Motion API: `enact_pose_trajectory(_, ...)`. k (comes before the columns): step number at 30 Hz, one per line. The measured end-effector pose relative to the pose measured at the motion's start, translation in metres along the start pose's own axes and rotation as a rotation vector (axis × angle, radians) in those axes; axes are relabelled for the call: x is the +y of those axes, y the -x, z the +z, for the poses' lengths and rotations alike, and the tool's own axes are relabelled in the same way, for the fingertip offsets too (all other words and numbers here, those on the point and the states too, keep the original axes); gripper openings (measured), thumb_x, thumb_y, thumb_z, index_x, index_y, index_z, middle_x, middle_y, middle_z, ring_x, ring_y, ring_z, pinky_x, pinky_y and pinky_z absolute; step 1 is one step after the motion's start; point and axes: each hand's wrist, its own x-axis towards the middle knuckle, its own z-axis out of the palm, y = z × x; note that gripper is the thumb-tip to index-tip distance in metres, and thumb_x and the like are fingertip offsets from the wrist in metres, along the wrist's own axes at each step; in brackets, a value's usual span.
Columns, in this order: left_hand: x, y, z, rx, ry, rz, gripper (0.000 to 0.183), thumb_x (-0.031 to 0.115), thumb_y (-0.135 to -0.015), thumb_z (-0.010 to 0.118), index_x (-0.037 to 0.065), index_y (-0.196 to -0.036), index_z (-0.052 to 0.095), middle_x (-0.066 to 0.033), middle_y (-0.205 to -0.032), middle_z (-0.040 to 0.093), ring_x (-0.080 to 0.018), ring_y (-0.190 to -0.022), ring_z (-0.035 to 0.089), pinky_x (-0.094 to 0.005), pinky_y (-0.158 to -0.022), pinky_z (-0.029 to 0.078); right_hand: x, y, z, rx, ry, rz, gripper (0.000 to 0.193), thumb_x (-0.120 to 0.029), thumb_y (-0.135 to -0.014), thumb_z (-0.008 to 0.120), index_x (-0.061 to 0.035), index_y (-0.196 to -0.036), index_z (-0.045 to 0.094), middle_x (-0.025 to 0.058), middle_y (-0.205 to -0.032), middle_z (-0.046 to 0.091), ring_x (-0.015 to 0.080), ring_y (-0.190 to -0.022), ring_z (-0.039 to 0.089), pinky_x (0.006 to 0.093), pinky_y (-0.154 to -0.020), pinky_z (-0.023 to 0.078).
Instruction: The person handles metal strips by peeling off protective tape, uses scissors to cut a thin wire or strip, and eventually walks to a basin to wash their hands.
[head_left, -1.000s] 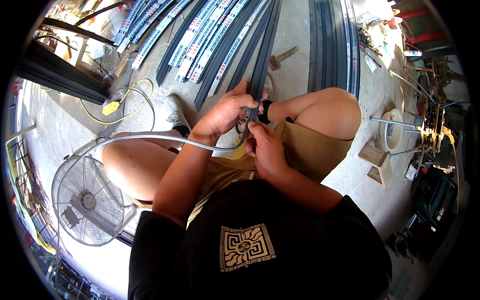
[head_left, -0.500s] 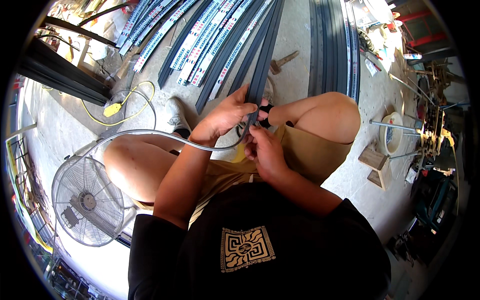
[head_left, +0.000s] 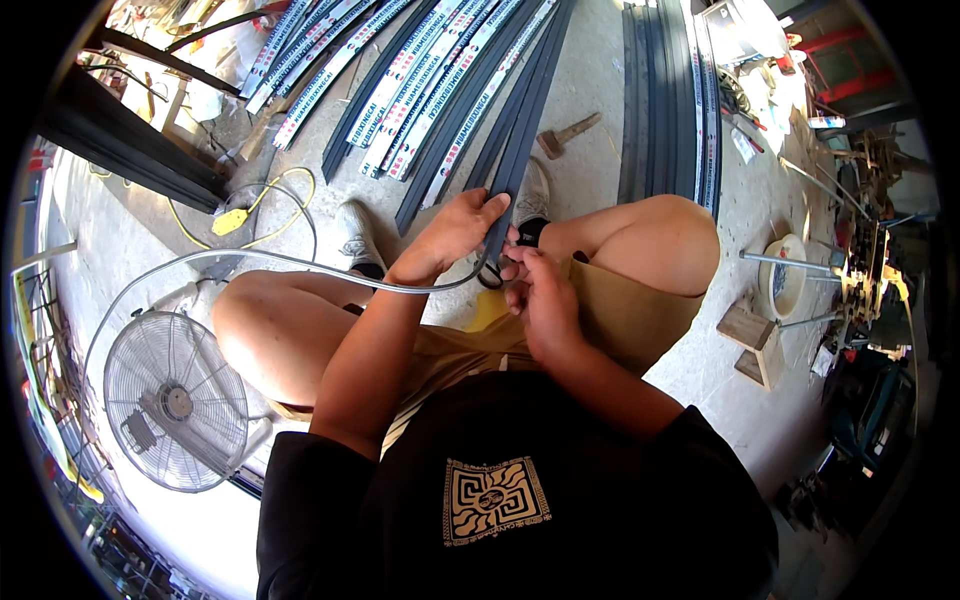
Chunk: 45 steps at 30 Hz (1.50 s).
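Note:
My left hand (head_left: 455,238) is closed around the near end of a long dark grey profile (head_left: 520,155), thumb on top. The profile runs away from me between my knees. A thin grey flexible strip (head_left: 340,272) arcs in from the left, passes over my left forearm and bends up to the profile's end. Just right of that end is my right hand (head_left: 545,300), its fingers curled with the tips close together. What they hold, if anything, is too small to make out. A small dark loop (head_left: 488,276) shows between the hands.
Several profiles with printed white film (head_left: 405,95) lie ahead on the floor. More dark profiles (head_left: 655,110) lie at the right. A wire-cage fan (head_left: 175,400) stands at my left, near a yellow cable (head_left: 275,235). At right are a wooden block stool (head_left: 750,340) and a white bucket (head_left: 785,275).
My right hand has drawn slightly right, away from the profile's end. The grey strip's left part now arcs wider over the fan. My left hand keeps its hold on the profile.

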Motion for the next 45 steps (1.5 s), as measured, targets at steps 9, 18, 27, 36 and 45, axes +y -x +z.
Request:
enact_pose_trajectory(9, -0.025, -0.006, -0.017, -0.025, 0.084, 0.018, 0.028, 0.03, -0.101, 0.064, 0.004, -0.112, 0.063, -0.0058, -0.098, 0.07, -0.013, -0.087, 0.066, -0.0252, -0.067, 0.048, -0.02, -0.011, 0.007, -0.092, -0.04, -0.089, 0.025, -0.027, -0.108, 0.053, -0.0052, -0.112, 0.065, 0.0057, -0.092, 0.064, 0.0112, -0.062, 0.053, 0.0267, -0.056, 0.042)
enact_pose_trajectory(18, -0.021, -0.001, -0.022, 0.012, 0.127, -0.035, 0.052, 0.045, -0.111, 0.053, -0.005, -0.112, 0.065, -0.0154, -0.089, 0.075, -0.0227, -0.076, 0.075, -0.0329, -0.071, 0.06, -0.022, -0.055, 0.014, 0.062, 0.119, -0.166, 0.033, -0.035, -0.1, 0.068, -0.0107, -0.121, 0.063, -0.0025, -0.103, 0.064, 0.0094, -0.084, 0.056, 0.0272, -0.076, 0.045)
enact_pose_trajectory(27, -0.026, 0.004, -0.023, 0.172, 0.147, -0.091, 0.051, 0.047, -0.111, 0.053, -0.001, -0.111, 0.068, -0.014, -0.098, 0.074, -0.0203, -0.074, 0.072, -0.0338, -0.065, 0.06, 0.001, -0.083, 0.042, -0.261, 0.253, -0.057, 0.034, -0.028, -0.101, 0.069, -0.0065, -0.125, 0.06, 0.0012, -0.104, 0.067, 0.0111, -0.083, 0.065, 0.0269, -0.07, 0.052)
enact_pose_trajectory(36, -0.035, 0.025, -0.029, 0.049, 0.311, 0.036, 0.044, 0.035, -0.115, 0.043, -0.001, -0.11, 0.067, -0.0113, -0.086, 0.071, -0.022, -0.076, 0.072, -0.0345, -0.071, 0.058, -0.012, -0.089, 0.05, -0.171, 0.274, 0.021, 0.033, -0.028, -0.103, 0.066, -0.0025, -0.124, 0.061, 0.0037, -0.108, 0.067, 0.0133, -0.088, 0.065, 0.034, -0.077, 0.054)
enact_pose_trajectory(45, -0.036, 0.121, 0.001, 0.08, 0.326, -0.097, 0.05, 0.038, -0.116, 0.037, -0.002, -0.112, 0.066, -0.0117, -0.08, 0.07, -0.0223, -0.067, 0.067, -0.0324, -0.067, 0.054, -0.046, -0.175, 0.044, 0.26, 0.527, -0.338, 0.045, -0.04, -0.103, 0.066, 0.0043, -0.107, 0.073, 0.0189, -0.109, 0.075, 0.0319, -0.101, 0.071, 0.0431, -0.092, 0.053)
